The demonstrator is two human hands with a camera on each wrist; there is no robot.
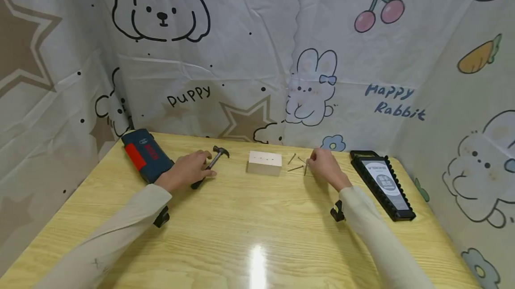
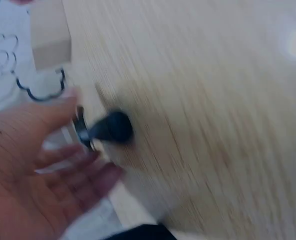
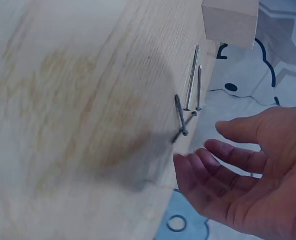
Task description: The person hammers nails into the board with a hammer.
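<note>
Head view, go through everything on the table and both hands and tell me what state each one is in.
Hammer: lying flat, left hand at its handle.
Left hand: fingers open, not gripping.
Right hand: open, beside the nails.
Nails: loose, lying flat on the table.
Wooden block: lying flat, no nail driven in.
Blue case: closed.
Black tray: lying flat.

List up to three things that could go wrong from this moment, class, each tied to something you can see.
1. The nails lie loose and crossed by the right hand; its open fingers could scatter them or get pricked.
2. The left hand is open at the hammer; a loose hold may let it slip.
3. The wooden block stands unclamped on the table and might slide if struck.
</note>
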